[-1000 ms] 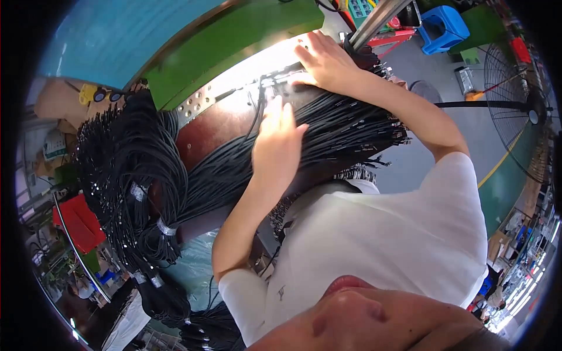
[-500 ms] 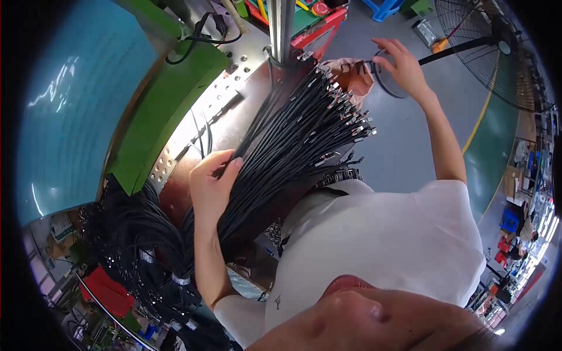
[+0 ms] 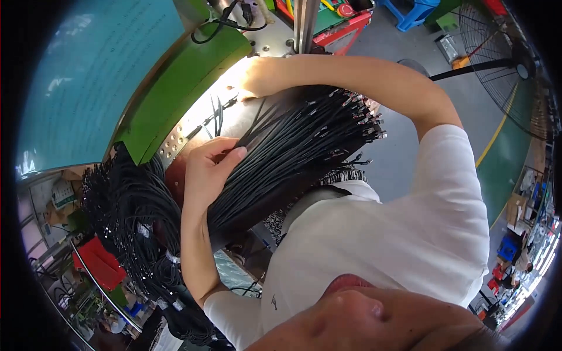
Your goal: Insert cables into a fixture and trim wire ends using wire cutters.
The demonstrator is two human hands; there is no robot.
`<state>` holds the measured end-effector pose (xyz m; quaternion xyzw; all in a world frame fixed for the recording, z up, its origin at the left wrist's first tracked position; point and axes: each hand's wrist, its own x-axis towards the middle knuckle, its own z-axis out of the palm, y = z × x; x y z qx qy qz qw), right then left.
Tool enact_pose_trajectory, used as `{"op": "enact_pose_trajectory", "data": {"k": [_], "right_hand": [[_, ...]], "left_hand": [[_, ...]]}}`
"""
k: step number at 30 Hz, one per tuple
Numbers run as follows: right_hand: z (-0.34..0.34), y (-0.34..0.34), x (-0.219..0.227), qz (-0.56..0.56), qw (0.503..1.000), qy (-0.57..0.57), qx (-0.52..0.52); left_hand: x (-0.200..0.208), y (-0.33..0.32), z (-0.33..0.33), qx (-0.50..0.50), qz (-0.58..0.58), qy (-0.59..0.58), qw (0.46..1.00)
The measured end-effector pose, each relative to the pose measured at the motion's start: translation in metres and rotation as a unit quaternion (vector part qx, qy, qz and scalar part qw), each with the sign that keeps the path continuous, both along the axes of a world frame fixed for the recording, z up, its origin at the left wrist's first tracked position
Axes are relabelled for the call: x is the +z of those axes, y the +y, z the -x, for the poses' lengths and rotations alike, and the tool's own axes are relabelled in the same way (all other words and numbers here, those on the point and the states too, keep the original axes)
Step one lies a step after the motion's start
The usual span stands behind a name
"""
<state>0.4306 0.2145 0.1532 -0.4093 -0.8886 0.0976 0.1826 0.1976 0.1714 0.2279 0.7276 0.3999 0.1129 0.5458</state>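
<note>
A wide bundle of thin black cables (image 3: 275, 155) with metal-tipped connectors at its right end lies across the workbench. My left hand (image 3: 212, 169) is closed at the bundle's upper left, pinching a few cables between thumb and fingers. Over the brightly lit metal plate, my right hand (image 3: 254, 79) reaches beside a dark cable piece (image 3: 206, 124) that lies there. Glare washes out the fingers of that hand, so what they hold, if anything, does not show. Loose cable strands (image 3: 218, 114) rise between the two hands.
More bundled black cables (image 3: 137, 205) hang at the left edge. A green panel (image 3: 187, 96) and a blue board (image 3: 88, 88) border the bench. A metal post (image 3: 305, 26) stands at the back. A black fan (image 3: 497, 52) and a blue stool (image 3: 410, 11) are on the right.
My right hand has swung from beyond the connector ends at the right over to the lit metal plate. My left hand keeps its pinch on the cables. The whole view has shifted slightly.
</note>
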Motion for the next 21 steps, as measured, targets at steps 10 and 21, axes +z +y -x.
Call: {"op": "enact_pose_trajectory", "data": {"k": [10,21], "right_hand": [[-0.014,-0.003,0.000,0.066,0.996,0.047,0.034],[-0.017,-0.071,0.016,0.119,0.987,0.107,0.012]], "left_hand": [[-0.002,-0.005,-0.100,-0.282,0.136,0.052,0.948],[-0.032,-0.092,-0.045,0.183,0.437,-0.334,0.815]]}}
